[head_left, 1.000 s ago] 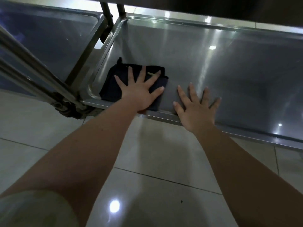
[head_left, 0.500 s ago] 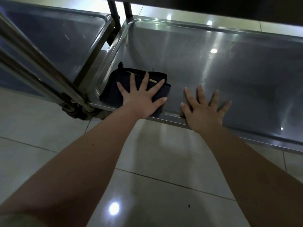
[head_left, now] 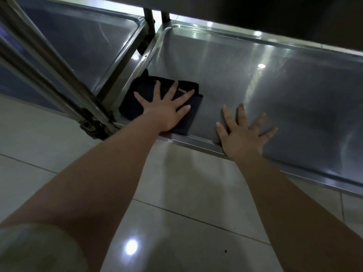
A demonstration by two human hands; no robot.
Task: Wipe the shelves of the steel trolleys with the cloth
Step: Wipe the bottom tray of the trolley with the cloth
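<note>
the left hand is pressing flat, fingers splayed, on the dark cloth in the shelf corner to wipe, while the right hand, spread and empty, is probably bracing

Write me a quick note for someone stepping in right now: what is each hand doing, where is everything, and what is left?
Left hand: flat, fingers spread, pressing the dark cloth onto the bottom shelf, in its near left corner.
Right hand: flat on the bare shelf beside the cloth, holding nothing.
Second trolley's shelf sits to the left, untouched by either hand.
Done: cannot tell how much is wiped.
Left: sweep the cloth across this shelf to the right, then see to the other shelves.
</note>
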